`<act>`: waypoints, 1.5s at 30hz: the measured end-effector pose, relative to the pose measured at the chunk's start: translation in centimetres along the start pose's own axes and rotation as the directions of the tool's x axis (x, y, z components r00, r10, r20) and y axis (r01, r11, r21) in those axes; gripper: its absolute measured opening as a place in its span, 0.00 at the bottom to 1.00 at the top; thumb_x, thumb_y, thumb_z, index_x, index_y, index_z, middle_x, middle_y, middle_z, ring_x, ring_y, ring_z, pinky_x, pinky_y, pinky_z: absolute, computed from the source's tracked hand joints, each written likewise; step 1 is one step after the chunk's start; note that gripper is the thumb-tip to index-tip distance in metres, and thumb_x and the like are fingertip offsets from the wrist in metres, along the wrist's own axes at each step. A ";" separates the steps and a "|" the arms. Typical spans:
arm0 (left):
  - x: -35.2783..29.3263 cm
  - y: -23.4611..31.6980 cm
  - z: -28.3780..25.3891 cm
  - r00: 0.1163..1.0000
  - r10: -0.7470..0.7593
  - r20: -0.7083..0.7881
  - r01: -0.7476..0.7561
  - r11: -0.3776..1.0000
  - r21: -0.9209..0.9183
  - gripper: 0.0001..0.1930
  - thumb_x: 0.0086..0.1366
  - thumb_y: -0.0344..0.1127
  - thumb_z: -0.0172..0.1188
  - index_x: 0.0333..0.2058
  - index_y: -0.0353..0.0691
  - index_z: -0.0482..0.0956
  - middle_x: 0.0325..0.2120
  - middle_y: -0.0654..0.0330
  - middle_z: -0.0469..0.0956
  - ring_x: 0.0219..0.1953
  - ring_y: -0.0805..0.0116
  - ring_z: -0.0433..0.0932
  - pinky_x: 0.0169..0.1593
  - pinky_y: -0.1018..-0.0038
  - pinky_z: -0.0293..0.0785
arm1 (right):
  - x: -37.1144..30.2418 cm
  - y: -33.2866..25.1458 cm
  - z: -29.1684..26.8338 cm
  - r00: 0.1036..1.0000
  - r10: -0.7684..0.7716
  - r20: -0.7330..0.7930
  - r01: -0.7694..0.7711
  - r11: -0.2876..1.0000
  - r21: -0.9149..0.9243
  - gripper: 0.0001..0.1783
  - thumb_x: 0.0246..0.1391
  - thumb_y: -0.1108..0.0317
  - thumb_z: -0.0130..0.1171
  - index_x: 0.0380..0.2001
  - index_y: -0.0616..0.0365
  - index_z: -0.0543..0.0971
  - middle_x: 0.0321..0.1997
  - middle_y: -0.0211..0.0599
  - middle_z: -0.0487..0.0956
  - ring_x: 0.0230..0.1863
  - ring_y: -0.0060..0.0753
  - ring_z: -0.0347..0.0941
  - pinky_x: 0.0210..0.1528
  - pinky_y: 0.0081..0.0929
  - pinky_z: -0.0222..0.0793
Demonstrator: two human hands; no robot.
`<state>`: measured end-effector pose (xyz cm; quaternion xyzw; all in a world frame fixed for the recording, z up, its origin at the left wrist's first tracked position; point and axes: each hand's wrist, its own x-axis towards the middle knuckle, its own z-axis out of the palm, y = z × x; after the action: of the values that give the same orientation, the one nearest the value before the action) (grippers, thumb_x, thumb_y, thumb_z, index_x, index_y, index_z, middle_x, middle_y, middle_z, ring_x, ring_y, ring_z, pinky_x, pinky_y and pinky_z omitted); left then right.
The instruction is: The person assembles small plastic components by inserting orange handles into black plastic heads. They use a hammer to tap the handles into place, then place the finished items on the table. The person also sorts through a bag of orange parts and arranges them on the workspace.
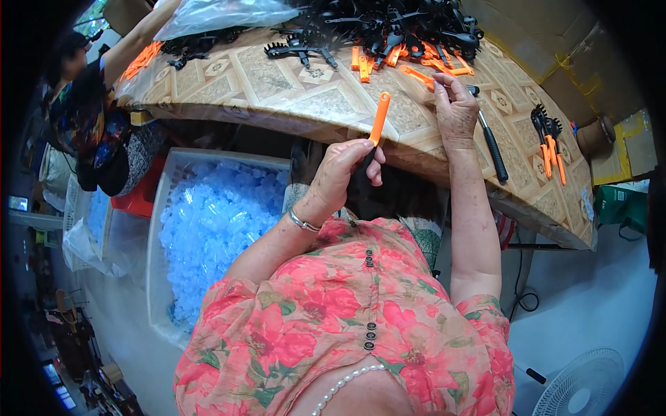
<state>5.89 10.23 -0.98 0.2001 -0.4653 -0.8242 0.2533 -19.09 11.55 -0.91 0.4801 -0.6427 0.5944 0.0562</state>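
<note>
My left hand (338, 170) is closed around a kitchen utensil in front of the table edge. Its orange handle (379, 118) points up, while the black part (365, 163) runs down through my fingers, its lower end hidden. Over the table, the fingers of my right hand (458, 114) are bent together at the end of a loose orange handle (416, 75). A hammer (492, 145) lies beside my right wrist, its head partly behind that hand. Beyond are several more orange handles (364, 68) and a big heap of black utensil heads (395, 28).
Pasta servers with orange handles (547, 145) lie on the patterned table (243, 87) at right. A white crate (157, 277) of bluish translucent pieces stands below left. Another person's arm (139, 38) reaches in at far left. A fan (583, 388) stands lower right.
</note>
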 end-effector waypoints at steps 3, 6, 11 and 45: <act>-0.1 0.3 0.1 1.000 0.004 -0.002 -0.004 1.000 -0.005 0.18 0.69 0.42 0.49 0.32 0.31 0.77 0.18 0.62 0.71 0.23 0.70 0.74 0.34 0.73 0.74 | 0.1 0.4 -0.3 1.000 0.031 0.002 -0.031 0.999 0.020 0.07 0.56 0.74 0.61 0.39 0.59 0.82 0.36 0.35 0.84 0.35 0.21 0.81 0.39 0.20 0.76; -0.2 0.4 0.1 1.000 0.007 -0.007 -0.007 1.000 -0.007 0.17 0.69 0.42 0.49 0.32 0.31 0.77 0.18 0.62 0.71 0.23 0.70 0.74 0.34 0.73 0.74 | 0.0 -0.1 -0.1 1.000 0.008 0.023 -0.007 0.999 -0.031 0.07 0.54 0.74 0.62 0.38 0.59 0.82 0.35 0.36 0.84 0.35 0.23 0.81 0.39 0.21 0.76; -0.1 0.3 -0.3 1.000 0.022 -0.009 -0.022 1.000 -0.011 0.18 0.69 0.42 0.48 0.32 0.31 0.77 0.18 0.62 0.71 0.23 0.70 0.74 0.34 0.73 0.74 | -0.1 -0.7 0.1 0.977 -0.125 0.170 0.158 0.967 -0.197 0.06 0.52 0.72 0.63 0.35 0.59 0.82 0.34 0.38 0.82 0.34 0.33 0.81 0.39 0.27 0.76; 10.7 14.9 -18.2 0.748 0.451 0.486 -0.130 -0.620 0.774 0.09 0.57 0.41 0.61 0.28 0.44 0.73 0.24 0.59 0.73 0.28 0.61 0.76 0.31 0.65 0.72 | -0.7 -5.1 -5.0 0.787 -0.263 0.557 0.477 0.833 -0.281 0.13 0.48 0.77 0.62 0.40 0.59 0.77 0.49 0.43 0.76 0.56 0.46 0.71 0.61 0.46 0.62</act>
<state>11.18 -14.86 2.11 0.2167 -0.9280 0.1428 0.2673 -17.76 16.90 3.73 0.7127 -0.6345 0.2797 0.1060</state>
